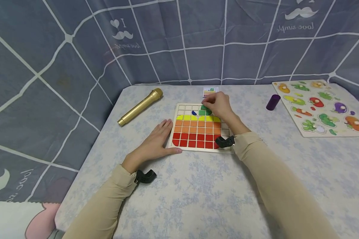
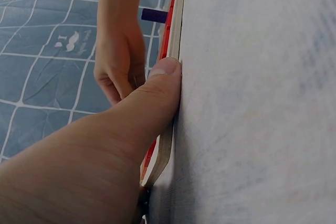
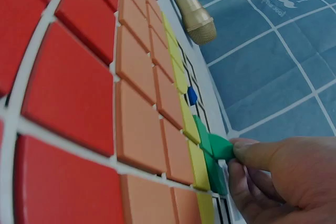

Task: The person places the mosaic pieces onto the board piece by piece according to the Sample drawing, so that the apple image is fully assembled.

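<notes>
A square wooden grid board [image 1: 225, 132] holds rows of red tiles [image 1: 192, 143], orange tiles [image 1: 190, 123] and yellow tiles [image 1: 186, 117]. Near its far edge, my right hand [image 1: 221, 105] pinches a green tile with a curved edge [image 3: 223, 147] between thumb and fingers, right beside green tiles [image 3: 214, 174] in the grid. A small dark blue piece [image 1: 194, 113] sits to their left. My left hand [image 1: 155, 139] lies at the board's near left corner, fingers extended along the left side, thumb against the front edge.
Behind the board stands a small picture card [image 1: 210, 92]. A gold microphone [image 1: 140, 107] lies at the back left. To the right are a dark purple cylinder [image 1: 273, 102] and a vegetable puzzle board [image 1: 347, 134]. A grey-blue curtain [image 1: 203, 39] hangs behind the table.
</notes>
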